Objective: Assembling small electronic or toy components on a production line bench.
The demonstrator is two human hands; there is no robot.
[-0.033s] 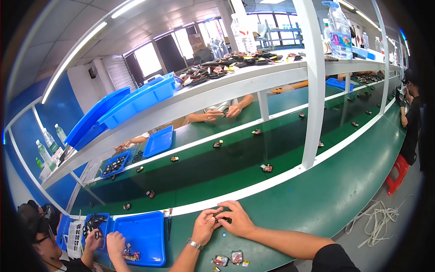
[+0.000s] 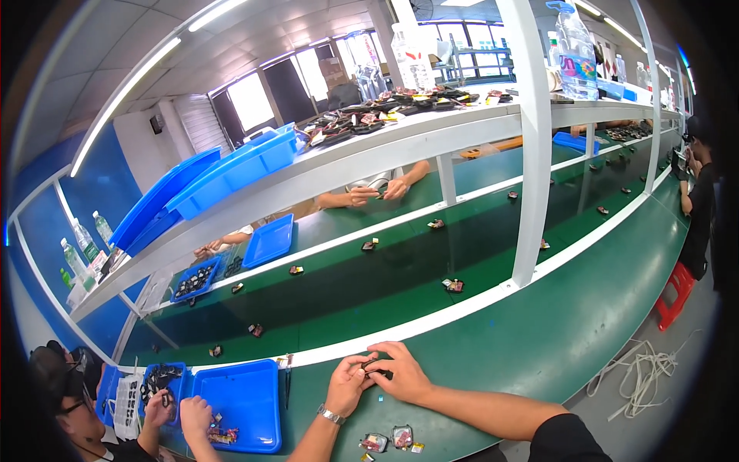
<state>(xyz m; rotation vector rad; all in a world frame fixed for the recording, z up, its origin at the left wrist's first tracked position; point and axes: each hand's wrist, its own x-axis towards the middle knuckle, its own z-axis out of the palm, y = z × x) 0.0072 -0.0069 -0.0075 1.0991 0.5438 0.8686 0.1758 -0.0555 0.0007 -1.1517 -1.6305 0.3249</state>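
You see a bright, evenly lit hall: long ceiling tube lights [image 2: 135,85] and blown-out windows [image 2: 250,98] at the back pour in light, leaving soft, faint shadows. Straight shelf edges bend strongly toward the rim, the corners go black, and far details look soft and smeared.

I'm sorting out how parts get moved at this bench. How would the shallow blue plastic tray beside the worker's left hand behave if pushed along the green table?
The shallow blue plastic tray probably slides easily: it sits flat on the smooth green table. It looks light, being thin-walled and nearly bare. Its low, wide shape makes tipping unlikely, though the few small parts in its near corner might skitter.
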